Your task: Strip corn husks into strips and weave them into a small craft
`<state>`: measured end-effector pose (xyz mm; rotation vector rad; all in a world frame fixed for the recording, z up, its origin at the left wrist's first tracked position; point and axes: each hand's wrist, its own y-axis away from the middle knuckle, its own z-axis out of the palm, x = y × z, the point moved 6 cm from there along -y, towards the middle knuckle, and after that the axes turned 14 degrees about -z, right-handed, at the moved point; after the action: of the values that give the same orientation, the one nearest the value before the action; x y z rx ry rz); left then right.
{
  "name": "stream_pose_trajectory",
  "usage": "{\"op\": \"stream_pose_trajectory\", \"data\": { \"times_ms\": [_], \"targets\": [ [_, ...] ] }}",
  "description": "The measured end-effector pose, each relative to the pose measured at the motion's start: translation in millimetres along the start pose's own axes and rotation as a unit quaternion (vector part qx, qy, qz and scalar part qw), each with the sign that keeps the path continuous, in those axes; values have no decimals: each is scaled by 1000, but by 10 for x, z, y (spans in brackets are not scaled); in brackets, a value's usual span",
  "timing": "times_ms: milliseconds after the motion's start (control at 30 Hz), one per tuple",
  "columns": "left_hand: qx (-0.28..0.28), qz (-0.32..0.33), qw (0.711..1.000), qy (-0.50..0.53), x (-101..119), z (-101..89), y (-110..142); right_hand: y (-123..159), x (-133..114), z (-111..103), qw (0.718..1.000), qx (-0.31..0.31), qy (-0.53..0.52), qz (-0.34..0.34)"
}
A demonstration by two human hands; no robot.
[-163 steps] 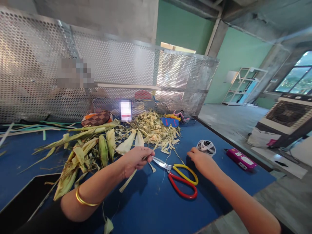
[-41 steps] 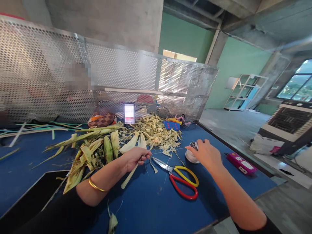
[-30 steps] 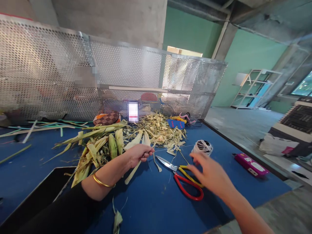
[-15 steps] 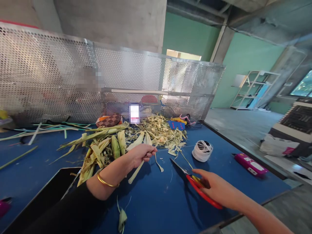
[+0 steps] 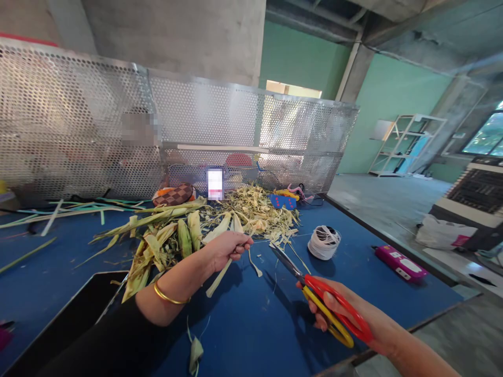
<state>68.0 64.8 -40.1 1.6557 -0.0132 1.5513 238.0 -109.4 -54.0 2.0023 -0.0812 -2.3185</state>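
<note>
Some husk (image 5: 218, 280) pinched in left fingers (image 5: 237, 255) — right fingers (image 5: 320, 320) grip scissors (image 5: 314, 285) — magenta box (image 5: 399, 263) markings illegible

There are two hands, one left hand (image 5: 231, 245) and one right hand (image 5: 356, 297); one pair of scissors (image 5: 310, 283); one spool of string (image 5: 324, 245). Husks form two heaps: one long-leaf heap (image 5: 159, 243) on the left, one shredded heap (image 5: 255, 208) on the far side, their pieces too tangled to count. One bracelet (image 5: 168, 299), one tray (image 5: 84, 303), one checked pouch (image 5: 175, 195). On the right: one rack (image 5: 398, 155), one cooler (image 5: 475, 193), one bag (image 5: 444, 234).
</note>
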Motion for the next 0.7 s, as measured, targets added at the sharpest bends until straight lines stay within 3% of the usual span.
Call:
{"op": "stream_pose_trajectory", "data": {
  "times_ms": [133, 333, 400, 467, 533, 600, 667, 700],
  "targets": [
    [0, 1, 1000, -6, -5, -7, -6, -64, 32, -20, 998, 62, -19, 18],
    [-1, 8, 1000, -21, -23, 5, -7, -245, 29, 30, 995, 103, -10, 14],
    [-1, 11, 1000, -24, -16, 2, 6, -290, 18, 4, 991, 117, 59, 12],
    [0, 17, 999, -27, 12, -14, 36, -338, -28, -16, 976, 94, 197, -13],
    [3, 26, 999, -30, 63, -44, 88, -380, -97, -26, 919, 58, 384, -66],
    [2, 37, 999, -37, 129, -75, 155, -402, -150, -33, 818, 47, 560, -118],
    [-2, 48, 998, -46, 199, -102, 230, -428, -117, -45, 736, 33, 666, -116],
    [-4, 53, 997, -49, 231, -115, 266, -445, -88, -55, 709, 23, 697, -103]
  ]
}}
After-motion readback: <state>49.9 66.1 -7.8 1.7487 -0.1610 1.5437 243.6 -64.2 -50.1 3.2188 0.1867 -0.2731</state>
